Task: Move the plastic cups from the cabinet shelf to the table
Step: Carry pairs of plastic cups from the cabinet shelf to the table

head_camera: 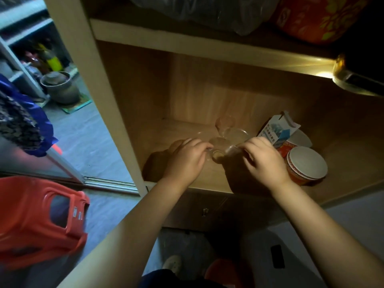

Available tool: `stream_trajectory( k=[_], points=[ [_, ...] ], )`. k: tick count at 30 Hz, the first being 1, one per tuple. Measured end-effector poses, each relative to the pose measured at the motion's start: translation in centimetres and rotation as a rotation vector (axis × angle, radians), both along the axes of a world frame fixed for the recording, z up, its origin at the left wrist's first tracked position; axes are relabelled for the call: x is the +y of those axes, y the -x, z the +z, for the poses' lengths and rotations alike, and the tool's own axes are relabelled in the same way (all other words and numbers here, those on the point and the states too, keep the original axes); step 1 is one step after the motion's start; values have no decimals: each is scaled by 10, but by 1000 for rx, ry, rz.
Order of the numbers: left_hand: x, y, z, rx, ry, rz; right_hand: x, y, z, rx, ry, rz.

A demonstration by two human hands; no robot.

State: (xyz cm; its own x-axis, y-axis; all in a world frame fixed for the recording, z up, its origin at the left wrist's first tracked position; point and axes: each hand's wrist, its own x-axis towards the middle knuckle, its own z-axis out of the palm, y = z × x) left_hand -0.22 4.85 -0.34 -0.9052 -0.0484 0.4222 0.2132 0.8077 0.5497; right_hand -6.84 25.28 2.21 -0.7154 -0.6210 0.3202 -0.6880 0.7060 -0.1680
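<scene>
The clear plastic cups [223,140] stand in a small group on the cabinet shelf [170,129], near the middle, a little behind the front edge. The left hand [185,160] is curled, and its fingers seem to pinch the rim of a near cup [217,157]. The right hand [262,157] is also curled, with its fingers closed on the side of the same cup or the one touching it; which one, the picture does not show.

Such cups are probably very light and thin. They bend when squeezed hard, and they can slide on the smooth shelf or tip over, so a soft hold around the wall just under the rim looks best. Nested cups may stick together.

The shelf is dark and the cups are transparent, so their number and their edges are hard to make out. To the right, a white and blue carton [277,130] and a red bowl [305,168] stand near the cups. The tabletop is not in view.
</scene>
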Motion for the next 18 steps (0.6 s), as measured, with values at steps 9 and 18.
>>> stream_trajectory(
  k=[9,18],
  points=[
    [-7,-106,39,89,168,212,-18,-76,28,58,172,241],
    [-25,-234,62,42,190,543,-86,-153,28,58,301,493]
  ],
)
